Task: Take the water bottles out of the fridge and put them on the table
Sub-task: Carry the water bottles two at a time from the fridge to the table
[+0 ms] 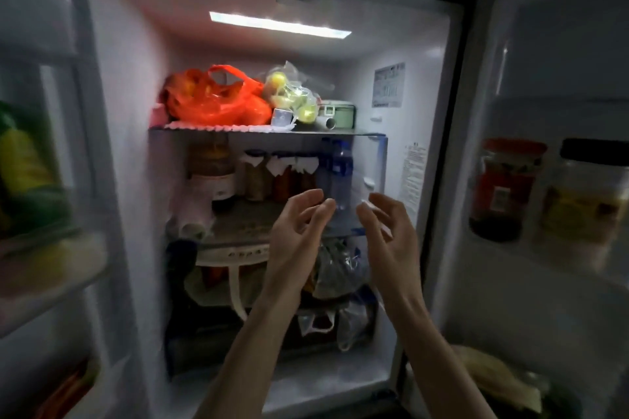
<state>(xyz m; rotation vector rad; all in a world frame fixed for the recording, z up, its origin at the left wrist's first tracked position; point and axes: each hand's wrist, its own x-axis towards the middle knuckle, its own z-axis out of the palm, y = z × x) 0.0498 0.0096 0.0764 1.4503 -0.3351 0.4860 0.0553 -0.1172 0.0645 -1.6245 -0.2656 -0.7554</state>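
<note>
The fridge stands open in front of me. On its middle shelf [238, 221], at the right, stands a clear water bottle [341, 177] with a blue cap and a blue label; a second bottle seems to stand just behind it to the left. My left hand [297, 231] and my right hand [386, 231] are raised in front of the shelf, one on each side of the bottle's lower part. Both hands have relaxed, slightly bent fingers and hold nothing. They are close to the bottle, and contact is not visible.
The top shelf carries an orange plastic bag [214, 99] and a clear bag of fruit [292, 95]. Jars and a dark bottle [214, 167] fill the middle shelf's left part. Bags crowd the lower shelves. The right door [510, 187] holds jars; the left door holds packets.
</note>
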